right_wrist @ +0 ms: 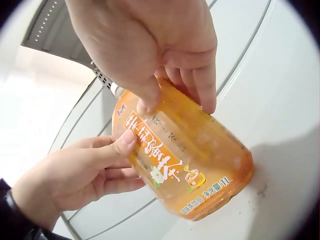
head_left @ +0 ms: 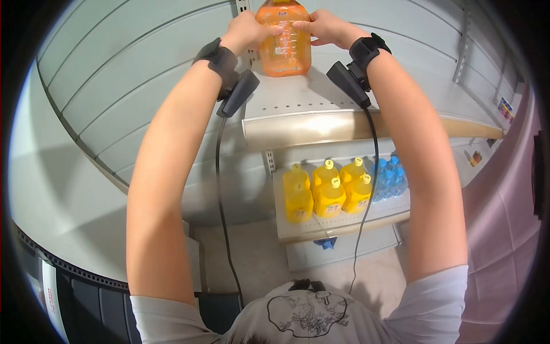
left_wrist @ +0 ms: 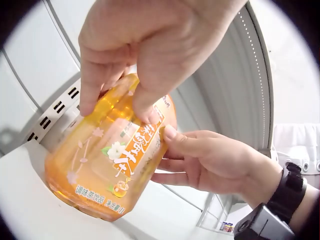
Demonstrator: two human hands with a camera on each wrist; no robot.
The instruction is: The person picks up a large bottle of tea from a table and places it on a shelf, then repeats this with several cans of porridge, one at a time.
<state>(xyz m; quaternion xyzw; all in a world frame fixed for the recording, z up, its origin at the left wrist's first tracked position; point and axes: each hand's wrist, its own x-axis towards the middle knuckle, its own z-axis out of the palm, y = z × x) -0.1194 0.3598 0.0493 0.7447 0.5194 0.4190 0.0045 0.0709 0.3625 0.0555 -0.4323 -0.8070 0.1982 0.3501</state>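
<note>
Because the orange bottle [head_left: 289, 54] looks too broad for one palm, our left grip [head_left: 247, 31] and right grip [head_left: 332, 30] pinch it from opposite sides, thumbs on its printed front, probably to keep it upright and facing us. Between the grips, it stands at the upper shelf [head_left: 321, 94]; we cannot tell whether its base bears weight. Below them, yellow bottles [head_left: 329, 203] stand grouped, facing forward, perhaps for display.
</note>
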